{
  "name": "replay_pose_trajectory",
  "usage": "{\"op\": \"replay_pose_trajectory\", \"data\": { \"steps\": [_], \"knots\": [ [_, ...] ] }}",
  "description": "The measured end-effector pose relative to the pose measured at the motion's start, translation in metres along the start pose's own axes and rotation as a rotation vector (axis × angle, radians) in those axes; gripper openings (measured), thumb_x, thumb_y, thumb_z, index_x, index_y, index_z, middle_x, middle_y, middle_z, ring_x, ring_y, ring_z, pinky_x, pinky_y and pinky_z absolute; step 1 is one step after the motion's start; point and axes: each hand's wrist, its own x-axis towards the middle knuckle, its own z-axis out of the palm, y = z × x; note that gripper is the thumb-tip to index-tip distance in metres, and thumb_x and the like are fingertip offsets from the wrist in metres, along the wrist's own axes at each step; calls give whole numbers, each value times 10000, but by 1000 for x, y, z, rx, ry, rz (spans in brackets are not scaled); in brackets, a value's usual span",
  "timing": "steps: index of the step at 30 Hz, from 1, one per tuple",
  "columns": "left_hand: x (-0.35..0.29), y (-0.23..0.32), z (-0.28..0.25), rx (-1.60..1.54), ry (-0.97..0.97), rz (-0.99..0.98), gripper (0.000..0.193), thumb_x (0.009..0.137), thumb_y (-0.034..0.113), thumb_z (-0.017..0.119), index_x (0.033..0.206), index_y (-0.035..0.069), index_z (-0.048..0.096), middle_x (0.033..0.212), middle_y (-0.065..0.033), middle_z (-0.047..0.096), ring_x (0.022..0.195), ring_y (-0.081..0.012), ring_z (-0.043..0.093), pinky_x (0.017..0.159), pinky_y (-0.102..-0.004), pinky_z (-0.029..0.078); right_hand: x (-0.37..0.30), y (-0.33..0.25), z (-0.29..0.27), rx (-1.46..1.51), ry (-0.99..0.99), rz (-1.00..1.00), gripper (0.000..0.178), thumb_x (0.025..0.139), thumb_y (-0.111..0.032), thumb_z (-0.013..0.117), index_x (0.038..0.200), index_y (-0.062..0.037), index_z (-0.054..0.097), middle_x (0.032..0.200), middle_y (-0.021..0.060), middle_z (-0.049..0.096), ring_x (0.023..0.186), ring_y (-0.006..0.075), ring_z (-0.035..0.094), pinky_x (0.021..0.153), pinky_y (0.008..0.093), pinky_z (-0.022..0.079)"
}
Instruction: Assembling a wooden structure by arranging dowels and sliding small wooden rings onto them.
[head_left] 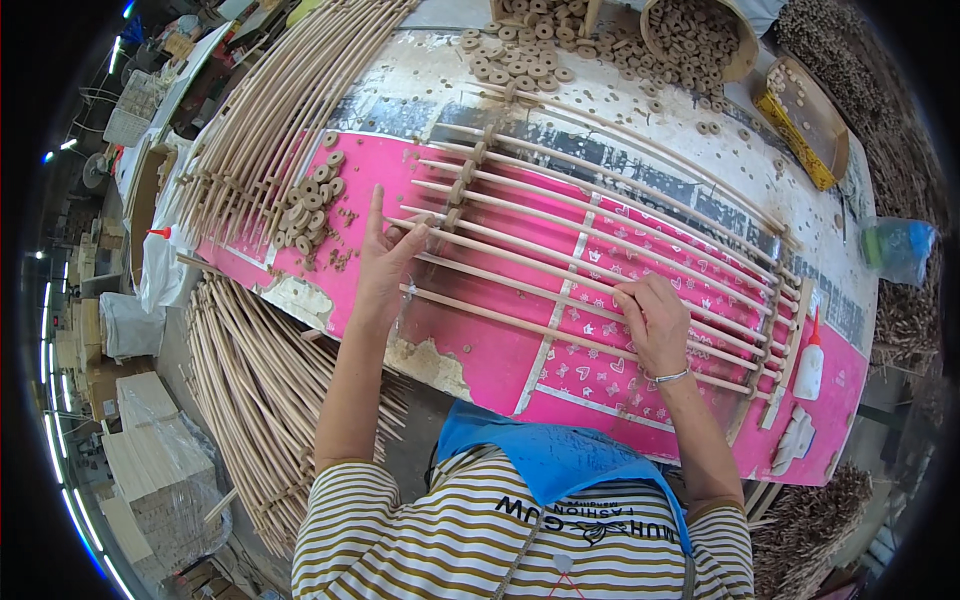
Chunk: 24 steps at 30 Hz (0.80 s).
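Observation:
Several thin wooden dowels lie side by side across a pink patterned sheet (480, 350) on the table. Round wooden rings (465, 172) are threaded in a row near their left ends, and more sit near the right ends beside a pale wooden strip (787, 355). My left hand (385, 262) is at the left end of one dowel (520, 252), index finger raised, the other fingertips pinched at its tip. Whether a ring is between them is hidden. My right hand (655, 322) curls around the same dowel farther right, thumb and fingers closed.
A heap of loose rings (308, 205) lies left of my left hand. A basket of rings (700, 40) and a yellow-sided box (800, 120) stand at the back. Dowel bundles (270, 130) lie on the left. A white glue bottle (809, 368) lies at right.

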Motion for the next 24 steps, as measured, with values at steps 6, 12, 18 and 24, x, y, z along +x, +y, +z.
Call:
{"op": "replay_pose_trajectory", "data": {
  "steps": [6, 12, 18, 24],
  "knots": [
    [-6, 5, 8, 13, -25, -15, 933, 986, 53, 734, 1716, 164, 164, 1159, -72, 716, 994, -132, 675, 924, -303, 540, 0, -5, 0, 63, -34, 106, 121, 932, -178, 745, 958, -64, 716, 874, 102, 628, 821, 302, 658, 688, 419, 517],
    [-8, 5, 0, 95, -27, -105, 759, 1006, 96, 722, 1665, 126, 346, 1188, -96, 729, 993, -134, 699, 843, -281, 558, -3, 3, 3, -21, 0, 56, 121, 942, -191, 736, 962, -73, 721, 879, 97, 625, 823, 299, 653, 689, 420, 515],
    [-10, 25, -11, 1282, -10, 643, 478, 877, 142, 795, 1344, 208, 721, 1137, -41, 672, 1051, -224, 640, 886, -391, 483, -2, 4, 5, -15, -8, 41, 123, 948, -190, 730, 962, -69, 726, 875, 92, 624, 824, 288, 648, 695, 412, 515],
    [1, 9, -13, 1300, -76, 636, 435, 809, 159, 818, 1235, 203, 738, 1115, -26, 639, 1079, -268, 608, 935, -427, 437, 0, 4, 5, 18, -32, 40, 156, 939, -176, 747, 1023, -48, 717, 877, 104, 626, 803, 284, 649, 694, 411, 504]
  ]
}}
